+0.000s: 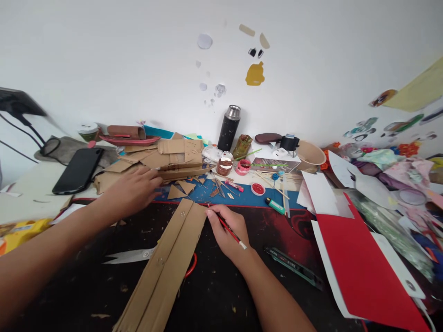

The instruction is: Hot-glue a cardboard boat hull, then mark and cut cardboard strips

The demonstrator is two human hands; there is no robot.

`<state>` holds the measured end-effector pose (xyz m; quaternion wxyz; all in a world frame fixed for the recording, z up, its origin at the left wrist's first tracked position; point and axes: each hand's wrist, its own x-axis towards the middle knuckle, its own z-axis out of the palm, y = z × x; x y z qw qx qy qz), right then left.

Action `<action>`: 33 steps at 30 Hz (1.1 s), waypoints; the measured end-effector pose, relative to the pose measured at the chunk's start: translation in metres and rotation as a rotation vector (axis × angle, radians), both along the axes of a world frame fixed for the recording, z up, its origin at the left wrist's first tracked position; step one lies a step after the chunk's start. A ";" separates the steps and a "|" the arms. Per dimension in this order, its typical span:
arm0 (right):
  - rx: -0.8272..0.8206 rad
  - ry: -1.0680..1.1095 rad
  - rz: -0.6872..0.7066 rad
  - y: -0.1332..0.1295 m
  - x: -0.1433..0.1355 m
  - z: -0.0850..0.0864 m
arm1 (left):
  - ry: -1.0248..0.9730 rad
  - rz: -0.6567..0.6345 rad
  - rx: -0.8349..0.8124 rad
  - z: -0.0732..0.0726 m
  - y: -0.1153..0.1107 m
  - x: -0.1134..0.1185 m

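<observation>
My left hand (140, 188) reaches across to the back of the mat, its fingers curled at the near end of a narrow, boat-shaped cardboard piece (185, 172). In my right hand (230, 230) is a red and black pencil (228, 228), its pale end pointing back toward me. That hand rests by the upper right corner of a long, folded cardboard strip (180, 246), which lies slanted toward me. Under the strip is a pair of scissors (131, 256); the blades stick out left and a red handle shows on the right.
A green utility knife (294, 267) and red paper (363, 258) lie to the right. Behind the mat stand a black flask (229, 129), paint jars (224, 164) and cardboard scraps (148, 159). A black phone (78, 170) is at left; a green glue tube (276, 205) lies right of centre.
</observation>
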<state>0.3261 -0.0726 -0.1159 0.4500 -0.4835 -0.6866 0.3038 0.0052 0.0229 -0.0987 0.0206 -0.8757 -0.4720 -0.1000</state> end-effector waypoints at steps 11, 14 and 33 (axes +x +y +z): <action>-0.027 -0.094 0.094 0.003 0.001 -0.010 | 0.180 -0.042 0.077 0.003 -0.009 0.016; -0.050 -0.121 0.153 0.002 -0.001 -0.013 | 0.199 -0.029 0.107 0.010 -0.012 0.010; -0.320 0.324 0.132 0.006 -0.019 -0.018 | -0.135 -0.223 0.287 0.012 -0.092 0.005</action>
